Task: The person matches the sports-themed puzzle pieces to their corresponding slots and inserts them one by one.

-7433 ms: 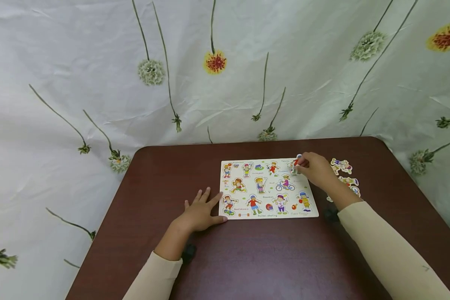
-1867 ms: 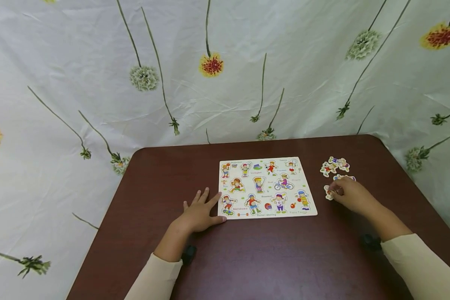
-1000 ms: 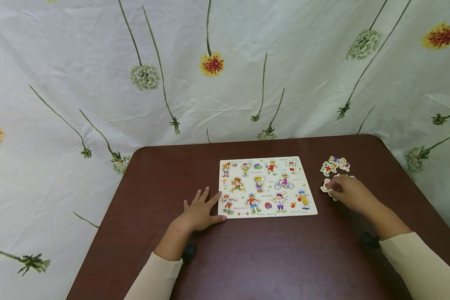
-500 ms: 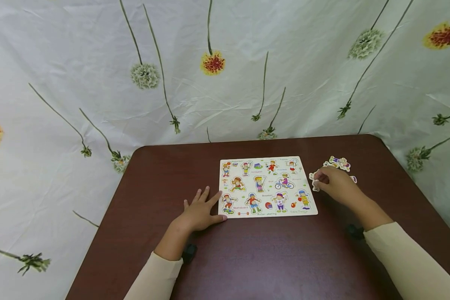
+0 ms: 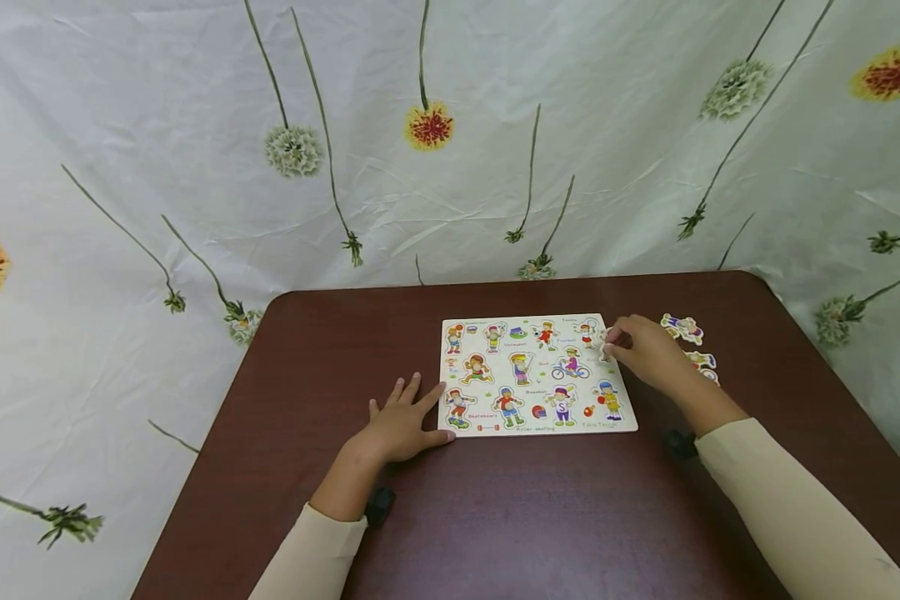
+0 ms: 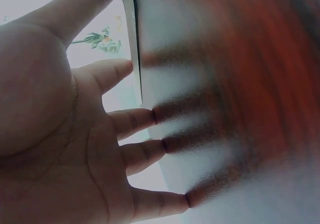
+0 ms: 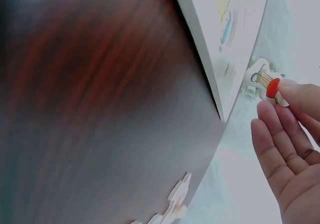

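A puzzle board (image 5: pixel 487 385) printed with children playing sports lies flat on the table. Over its upper right part, my right hand (image 5: pixel 648 354) pinches a small cut-out puzzle piece (image 7: pixel 272 88) between thumb and fingers. In the right wrist view that piece shows a red patch and yellowish legs, held off the table; the rest of it is hidden by the thumb. My left hand (image 5: pixel 395 427) rests on the table with fingers spread, its thumb and index finger touching the board's left edge. The left wrist view shows those fingers (image 6: pixel 142 156) straight, tips down on the tabletop.
Several loose puzzle pieces (image 5: pixel 686 330) lie on the dark brown table (image 5: pixel 540 517) right of the board, partly behind my right hand. A white flowered cloth (image 5: pixel 480 208) hangs behind the table's far edge.
My right hand has slid a puzzle piece out of the loose group, picked it up and carried it left to the board. Earlier it held a different red-clad piece there. The left hand stays put.
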The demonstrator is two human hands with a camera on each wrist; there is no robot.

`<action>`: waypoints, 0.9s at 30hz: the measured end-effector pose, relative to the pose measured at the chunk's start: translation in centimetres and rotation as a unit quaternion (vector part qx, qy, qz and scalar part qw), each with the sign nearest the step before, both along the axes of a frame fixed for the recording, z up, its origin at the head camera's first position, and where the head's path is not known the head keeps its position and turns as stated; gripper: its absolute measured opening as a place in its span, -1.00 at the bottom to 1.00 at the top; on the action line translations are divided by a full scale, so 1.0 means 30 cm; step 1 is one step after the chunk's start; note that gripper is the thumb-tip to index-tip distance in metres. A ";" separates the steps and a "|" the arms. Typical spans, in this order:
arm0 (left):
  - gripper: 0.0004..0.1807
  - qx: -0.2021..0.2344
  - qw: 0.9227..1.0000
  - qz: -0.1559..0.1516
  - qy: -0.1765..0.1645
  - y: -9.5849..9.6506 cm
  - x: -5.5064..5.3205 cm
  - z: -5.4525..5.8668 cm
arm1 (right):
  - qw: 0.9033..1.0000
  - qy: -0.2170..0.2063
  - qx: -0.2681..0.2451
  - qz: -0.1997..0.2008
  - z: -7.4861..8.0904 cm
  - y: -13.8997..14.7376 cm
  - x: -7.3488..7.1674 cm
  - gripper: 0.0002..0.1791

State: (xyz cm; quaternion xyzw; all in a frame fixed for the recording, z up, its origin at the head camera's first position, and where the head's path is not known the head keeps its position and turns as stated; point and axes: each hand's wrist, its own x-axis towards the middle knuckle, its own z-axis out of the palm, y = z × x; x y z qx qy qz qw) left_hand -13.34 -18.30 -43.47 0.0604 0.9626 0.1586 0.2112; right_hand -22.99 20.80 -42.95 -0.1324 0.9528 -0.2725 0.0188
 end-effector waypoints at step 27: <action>-0.08 0.003 1.000 0.004 -0.001 0.001 0.000 0.003 | 0.997 -0.033 0.064 0.007 -0.029 -0.091 -0.150 -0.89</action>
